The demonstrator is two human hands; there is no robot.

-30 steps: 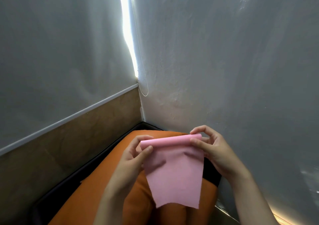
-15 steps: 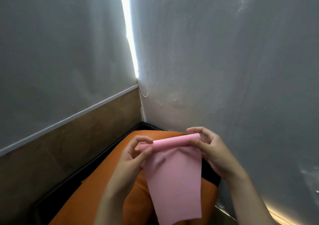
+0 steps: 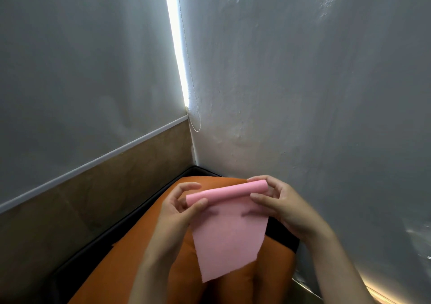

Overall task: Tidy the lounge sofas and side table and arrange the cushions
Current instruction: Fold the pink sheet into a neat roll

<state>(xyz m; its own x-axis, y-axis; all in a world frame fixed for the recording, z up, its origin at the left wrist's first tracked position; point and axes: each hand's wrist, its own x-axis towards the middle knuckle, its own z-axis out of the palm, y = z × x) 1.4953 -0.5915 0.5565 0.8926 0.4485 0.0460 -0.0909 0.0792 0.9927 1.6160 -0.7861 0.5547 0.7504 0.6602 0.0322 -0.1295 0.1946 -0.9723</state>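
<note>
A pink cloth [image 3: 229, 236] hangs in front of me, its top edge rolled into a thin tube. My left hand [image 3: 178, 212] pinches the left end of the roll between thumb and fingers. My right hand [image 3: 278, 206] grips the right end, fingers curled round it. The loose lower part of the cloth hangs free above an orange cushion [image 3: 130, 266]. That cushion lies on a black sofa [image 3: 98, 250] pushed into the corner of the room.
Grey walls meet in the corner just beyond my hands, with a brown panel [image 3: 93, 196] low on the left wall. A bright window slit [image 3: 177, 47] and a thin bead chain [image 3: 194, 117] run down the corner.
The roll at the cloth's top has grown thicker as both hands turn it. The hanging part is shorter than half a second ago.
</note>
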